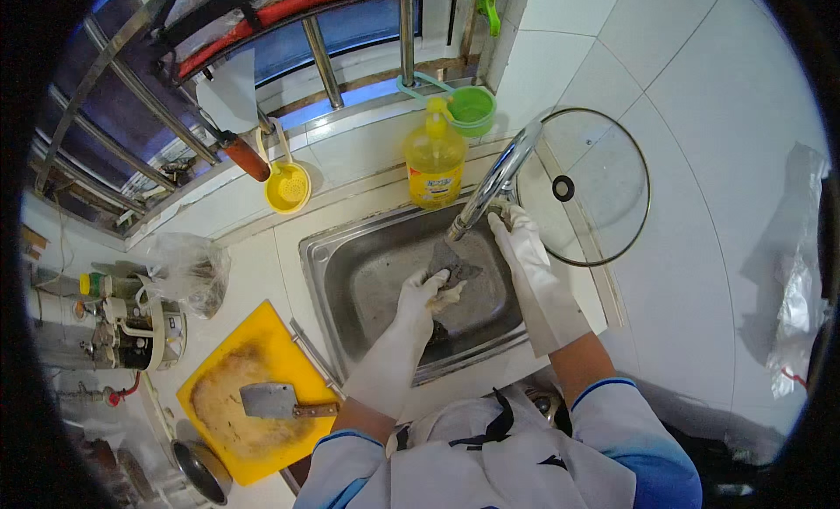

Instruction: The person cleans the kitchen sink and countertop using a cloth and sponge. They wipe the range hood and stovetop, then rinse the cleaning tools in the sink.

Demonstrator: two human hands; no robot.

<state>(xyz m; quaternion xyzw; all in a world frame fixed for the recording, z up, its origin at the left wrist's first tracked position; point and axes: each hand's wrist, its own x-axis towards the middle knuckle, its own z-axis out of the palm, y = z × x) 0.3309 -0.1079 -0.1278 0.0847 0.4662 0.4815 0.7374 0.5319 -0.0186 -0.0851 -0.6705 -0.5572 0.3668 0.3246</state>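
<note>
A grey cloth (453,266) is pinched in my left hand (426,286), over the stainless steel sink (374,286). My left hand wears a white rubber glove, and the cloth hangs just below the spout of the chrome faucet (502,167). Gloved the same way, my right hand (518,233) is up at the faucet's base, by the sink's right rim. Its fingertips are partly hidden there, so whether they grip the faucet is unclear. No water stream can be made out under the spout.
Behind the sink stands a yellow soap pump bottle (434,164) beside a green ladle (472,112). A glass lid (604,187) leans against the right wall. On the left, a cleaver (269,401) lies on a yellow cutting board (230,364). A yellow strainer (287,187) hangs behind.
</note>
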